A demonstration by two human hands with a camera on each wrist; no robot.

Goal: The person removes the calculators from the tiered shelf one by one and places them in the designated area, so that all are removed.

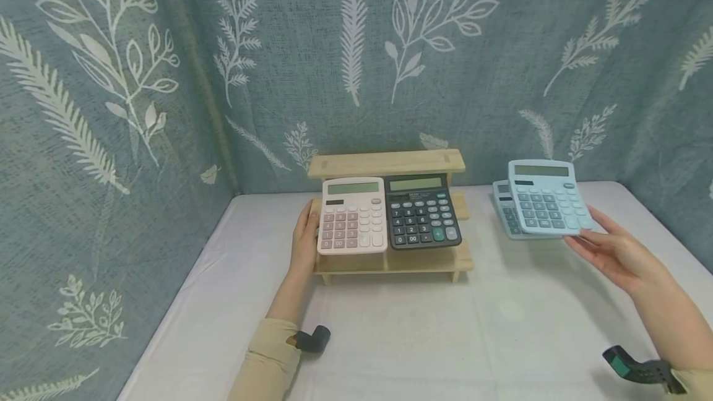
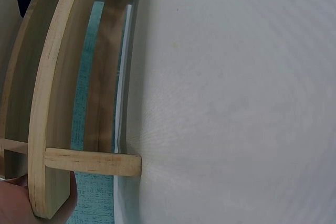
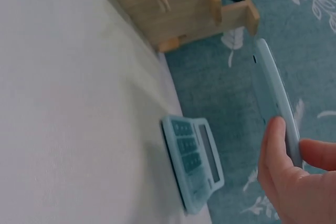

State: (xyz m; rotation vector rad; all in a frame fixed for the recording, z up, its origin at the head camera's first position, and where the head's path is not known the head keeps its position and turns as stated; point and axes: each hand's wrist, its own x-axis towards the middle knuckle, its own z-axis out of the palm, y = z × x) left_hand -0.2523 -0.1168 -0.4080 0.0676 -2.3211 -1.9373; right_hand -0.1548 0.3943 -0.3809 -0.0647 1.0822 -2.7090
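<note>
My left hand (image 1: 304,243) grips the left side of a tiered wooden stand (image 1: 387,164); in the left wrist view, fingers (image 2: 16,203) wrap the end of one of its boards (image 2: 50,103). Leaning on the stand, side by side, are a white calculator (image 1: 353,215) with pink keys and a black calculator (image 1: 423,218). My right hand (image 1: 626,255) pinches a light blue calculator (image 1: 544,197) by its lower right corner. The right wrist view has this calculator (image 3: 274,82) raised off the table, edge-on, between thumb and fingers. A second light blue calculator (image 1: 504,209) lies partly hidden behind it.
A white cloth (image 1: 401,339) covers the table. Blue-green curtains (image 1: 278,48) with white leaf prints hang behind and at both sides. The stand stands near the table's back edge, left of the blue calculators. Dark wrist cameras (image 1: 313,340) sit on both forearms.
</note>
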